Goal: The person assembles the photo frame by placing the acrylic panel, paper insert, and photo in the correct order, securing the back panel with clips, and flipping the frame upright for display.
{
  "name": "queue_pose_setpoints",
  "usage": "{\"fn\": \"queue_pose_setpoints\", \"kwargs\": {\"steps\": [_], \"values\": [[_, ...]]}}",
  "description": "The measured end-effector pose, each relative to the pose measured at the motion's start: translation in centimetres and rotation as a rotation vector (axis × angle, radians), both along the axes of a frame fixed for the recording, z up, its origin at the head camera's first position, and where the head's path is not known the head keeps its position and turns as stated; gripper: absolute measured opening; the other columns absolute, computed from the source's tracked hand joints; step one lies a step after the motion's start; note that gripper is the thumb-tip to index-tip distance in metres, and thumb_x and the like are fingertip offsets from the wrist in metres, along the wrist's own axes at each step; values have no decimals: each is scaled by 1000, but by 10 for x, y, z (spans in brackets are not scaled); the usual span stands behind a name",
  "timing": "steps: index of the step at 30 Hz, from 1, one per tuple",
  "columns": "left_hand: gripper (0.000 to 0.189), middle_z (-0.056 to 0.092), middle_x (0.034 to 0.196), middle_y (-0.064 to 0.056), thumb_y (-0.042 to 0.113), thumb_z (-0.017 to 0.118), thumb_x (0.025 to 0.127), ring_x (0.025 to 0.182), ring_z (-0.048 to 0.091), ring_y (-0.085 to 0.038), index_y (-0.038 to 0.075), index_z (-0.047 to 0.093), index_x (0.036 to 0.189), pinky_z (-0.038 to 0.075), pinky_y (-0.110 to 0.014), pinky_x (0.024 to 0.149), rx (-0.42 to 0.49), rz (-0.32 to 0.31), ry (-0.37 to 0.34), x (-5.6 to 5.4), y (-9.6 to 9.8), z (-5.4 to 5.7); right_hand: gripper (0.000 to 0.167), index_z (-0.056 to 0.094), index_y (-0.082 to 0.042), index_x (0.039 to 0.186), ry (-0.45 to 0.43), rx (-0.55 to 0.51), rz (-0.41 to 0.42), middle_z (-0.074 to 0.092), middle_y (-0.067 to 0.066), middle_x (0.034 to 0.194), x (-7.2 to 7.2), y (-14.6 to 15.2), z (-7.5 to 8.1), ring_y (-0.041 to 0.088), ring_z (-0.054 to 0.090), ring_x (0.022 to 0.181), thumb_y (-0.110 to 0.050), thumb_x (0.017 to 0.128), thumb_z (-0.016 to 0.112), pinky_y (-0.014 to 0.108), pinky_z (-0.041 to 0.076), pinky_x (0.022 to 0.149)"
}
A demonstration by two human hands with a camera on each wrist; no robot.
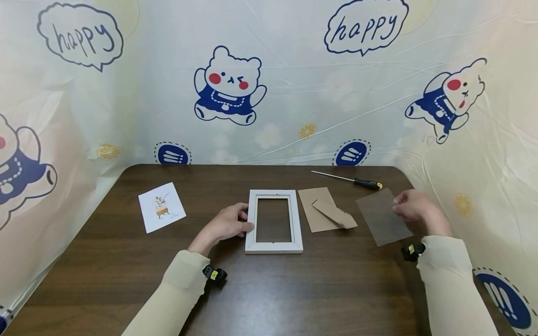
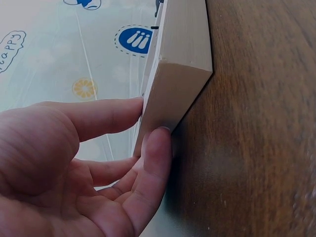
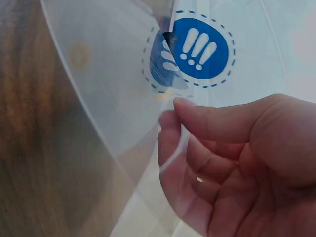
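A white picture frame (image 1: pixel 274 248) lies on the table in the head view, its opening showing bare wood. My left hand (image 1: pixel 227 223) grips its left side; the left wrist view shows thumb and fingertips against the frame's pale edge (image 2: pixel 173 94). At the right, my right hand (image 1: pixel 414 207) pinches a clear plastic sheet (image 1: pixel 380 219) by its right edge. Up close in the right wrist view, the sheet (image 3: pixel 108 74) bends slightly between thumb and fingers. Between frame and sheet lies a brown backing board (image 1: pixel 313 205) with a cardboard stand flap (image 1: pixel 334 213) angled across it.
A white card (image 1: pixel 151 200) printed with a potted plant lies at the left of the table (image 1: pixel 328 289). Behind the sheet is a screwdriver (image 1: pixel 367 183) with a black and yellow handle. A patterned curtain (image 1: pixel 286 93) encloses the table's back and sides.
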State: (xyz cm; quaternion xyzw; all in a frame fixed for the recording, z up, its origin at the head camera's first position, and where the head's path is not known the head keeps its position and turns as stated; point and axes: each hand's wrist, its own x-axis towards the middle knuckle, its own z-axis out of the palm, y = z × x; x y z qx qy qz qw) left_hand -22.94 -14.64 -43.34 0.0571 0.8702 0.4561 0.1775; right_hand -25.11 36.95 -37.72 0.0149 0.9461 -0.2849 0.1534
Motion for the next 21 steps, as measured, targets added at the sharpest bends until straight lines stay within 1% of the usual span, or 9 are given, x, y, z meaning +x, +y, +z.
{"fn": "queue_pose_setpoints", "kwargs": {"steps": [2, 7, 12, 15, 19, 21], "values": [[68, 60, 124, -20, 10, 75, 96, 79, 72, -24, -4, 45, 155, 63, -39, 78, -6, 2, 1, 0, 0, 0, 28, 55, 16, 119, 8, -12, 14, 66, 11, 81, 0, 0, 1, 18, 64, 71, -5, 101, 61, 32, 57, 65], [67, 59, 123, -20, 9, 74, 96, 78, 72, -23, -4, 45, 155, 63, -38, 77, -4, 2, 4, -1, 1, 1, 31, 55, 14, 125, 28, -15, 35, 67, 8, 80, 1, -1, 5, 20, 63, 72, -9, 104, 59, 32, 51, 67], [67, 59, 122, -21, 8, 74, 96, 78, 72, -23, -4, 45, 155, 64, -39, 77, -2, 0, 7, -1, 1, 1, 31, 55, 14, 126, 51, -50, 16, 69, 7, 83, 2, -3, 10, 19, 66, 74, -8, 104, 60, 30, 51, 64], [67, 59, 123, -21, 8, 74, 96, 78, 72, -23, -4, 45, 155, 64, -38, 77, -3, 4, 7, 0, 1, 1, 31, 56, 13, 127, 71, -56, 7, 68, 9, 84, 3, -5, 13, 22, 66, 75, -9, 105, 60, 31, 51, 65], [66, 59, 123, -21, 8, 74, 96, 77, 72, -23, -5, 45, 154, 64, -38, 76, -4, 1, 10, 0, 1, 1, 35, 55, 11, 132, 97, -53, -3, 68, 10, 87, 6, -11, 18, 26, 64, 79, -12, 106, 60, 34, 50, 69], [66, 59, 123, -21, 8, 74, 96, 77, 72, -23, -5, 46, 154, 64, -38, 76, -3, 0, 10, 0, 1, 1, 36, 55, 9, 133, 118, -49, -5, 69, 10, 89, 6, -16, 21, 26, 64, 80, -15, 106, 61, 34, 50, 70]]}}
